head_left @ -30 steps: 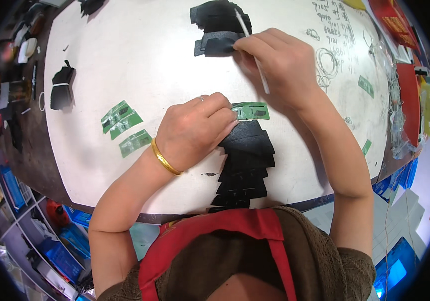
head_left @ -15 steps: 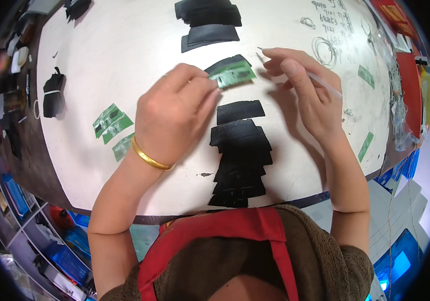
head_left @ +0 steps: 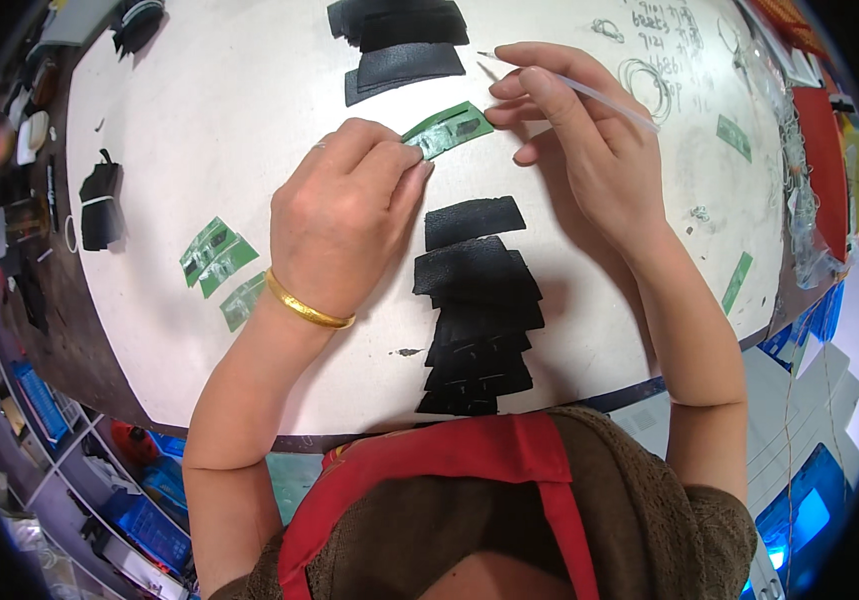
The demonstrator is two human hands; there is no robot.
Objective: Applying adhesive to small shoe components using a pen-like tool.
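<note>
Green template (head_left: pixel 449 131), black strips (head_left: pixel 474 272), white tabletop (head_left: pixel 219 130), red apron (head_left: pixel 449 445), gold bracelet (head_left: pixel 307 313)

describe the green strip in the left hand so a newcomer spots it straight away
On the white tabletop, find the far black pile and the overlapping black pieces nearer the person. In the gap between, the left hand pinches a green strip with a dark patch. Unlike the other green pieces, which lie loose to either side, this one is held.
</note>
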